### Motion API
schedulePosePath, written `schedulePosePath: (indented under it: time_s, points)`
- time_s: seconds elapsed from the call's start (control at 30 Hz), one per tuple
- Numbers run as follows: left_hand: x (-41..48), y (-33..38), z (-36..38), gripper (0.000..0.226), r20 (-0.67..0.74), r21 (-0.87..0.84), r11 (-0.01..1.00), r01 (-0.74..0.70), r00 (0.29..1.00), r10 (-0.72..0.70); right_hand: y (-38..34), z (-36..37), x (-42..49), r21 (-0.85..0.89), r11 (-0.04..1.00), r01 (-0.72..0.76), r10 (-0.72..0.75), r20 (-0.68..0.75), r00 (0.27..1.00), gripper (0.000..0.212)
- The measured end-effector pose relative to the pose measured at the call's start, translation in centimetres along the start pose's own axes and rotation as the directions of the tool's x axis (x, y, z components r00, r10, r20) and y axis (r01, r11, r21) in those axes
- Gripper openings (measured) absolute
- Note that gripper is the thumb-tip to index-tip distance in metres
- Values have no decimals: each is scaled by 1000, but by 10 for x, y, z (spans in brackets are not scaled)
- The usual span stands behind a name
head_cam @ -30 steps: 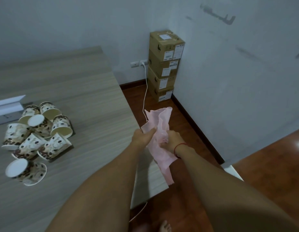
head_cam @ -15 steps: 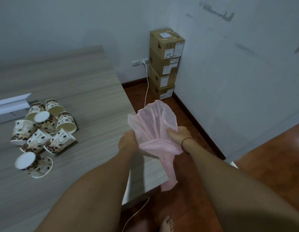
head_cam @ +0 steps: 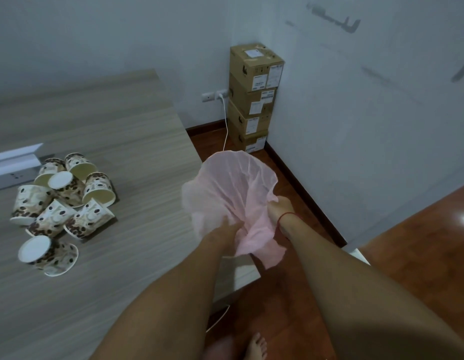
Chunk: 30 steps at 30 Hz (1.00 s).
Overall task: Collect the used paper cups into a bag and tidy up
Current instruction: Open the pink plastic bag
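My left hand (head_cam: pixel 225 229) closed on pink bag (head_cam: pixel 233 193), near side of mouth; my right hand (head_cam: pixel 277 207) pinching right side (red string on wrist). Bag mouth spread open, held over tabletop's right edge, nothing visible inside. Paper cups (head_cam: pixel 62 201) heaped toward table (head_cam: pixel 137 141) left edge, most tipped over, well apart from bag. Cardboard boxes (head_cam: pixel 254 97) stacked in room corner.

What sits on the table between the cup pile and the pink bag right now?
Nothing: in the head view only bare table separates the paper cups from the pink bag.
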<state>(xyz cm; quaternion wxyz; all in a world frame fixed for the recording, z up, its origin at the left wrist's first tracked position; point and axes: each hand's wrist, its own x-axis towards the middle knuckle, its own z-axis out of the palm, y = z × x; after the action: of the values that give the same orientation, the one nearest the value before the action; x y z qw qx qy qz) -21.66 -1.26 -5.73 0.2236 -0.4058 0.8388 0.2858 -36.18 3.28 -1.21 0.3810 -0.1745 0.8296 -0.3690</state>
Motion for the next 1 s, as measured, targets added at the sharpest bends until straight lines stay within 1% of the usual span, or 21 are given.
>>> schedulePosePath:
  time_s: [0.07,0.13,0.2,0.23,0.27,0.3,0.33,0.43,0.47,0.53,0.63,0.7,0.73,0.8,0.83,0.87,0.93,0.97,1.0]
  points:
    - [-5,-5,1,99,76,37,996,79,994,-81,-5,-4,0,17,1000,-27,26,31,999,52]
    - [-9,-5,-3,110,103,52,992,117,987,-121,-11,-7,-3,-40,999,-32,37,122,992,62]
    - [-12,-6,-7,121,78,7,987,160,984,-160,-16,-7,-8,-185,983,-4,42,198,979,71]
    - [-14,-7,-7,124,54,8,985,170,984,-170,-16,-5,-9,-271,962,27,36,223,974,73]
    - [-15,-10,-7,125,29,21,984,175,984,-175,-16,-3,-9,-340,939,55,26,227,973,71]
    - [-16,-13,-5,125,13,24,983,181,983,-182,-15,0,-9,-376,924,66,13,204,979,65]
    - [-17,-17,-4,124,10,13,981,194,981,-194,-15,2,-9,-375,924,68,-7,163,987,59]
    - [-18,-31,1,113,72,30,966,256,963,-258,-20,4,-6,-235,968,87,-88,3,996,42]
    - [-19,-37,3,107,86,48,961,274,957,-277,-24,3,-5,-194,976,96,-111,-66,992,37]
    - [-22,-46,2,103,88,22,943,331,939,-331,-34,-2,-4,-156,980,125,-156,-202,967,32]
    - [-29,-56,-5,110,14,-79,917,391,920,-391,-46,-7,-3,-109,976,189,-214,-315,925,25]
    - [-35,-60,-14,120,-37,-133,909,394,915,-402,-52,-7,-7,-96,977,191,-212,-323,922,19]
    - [-39,-62,-20,127,-52,-146,909,392,914,-402,-54,-6,-9,-114,976,187,-213,-293,932,21]
    - [-45,-63,-34,139,-108,-158,920,360,919,-378,-57,1,-18,-157,971,181,-209,-184,960,23]
    - [-49,-63,-42,141,-159,-166,929,332,920,-357,-58,5,-24,-162,970,180,-200,-117,973,22]
    - [-52,-63,-49,141,-214,-179,936,305,916,-339,-60,10,-30,-154,969,191,-202,-53,978,28]
    - [-59,-65,-62,136,-320,-201,942,269,891,-323,-68,20,-42,-119,965,232,-226,56,972,65]
    - [-62,-67,-68,134,-365,-206,941,268,871,-328,-73,26,-49,-114,960,255,-246,87,965,80]
    - [-67,-71,-72,132,-398,-206,938,279,852,-341,-81,34,-55,-115,953,279,-268,102,958,88]
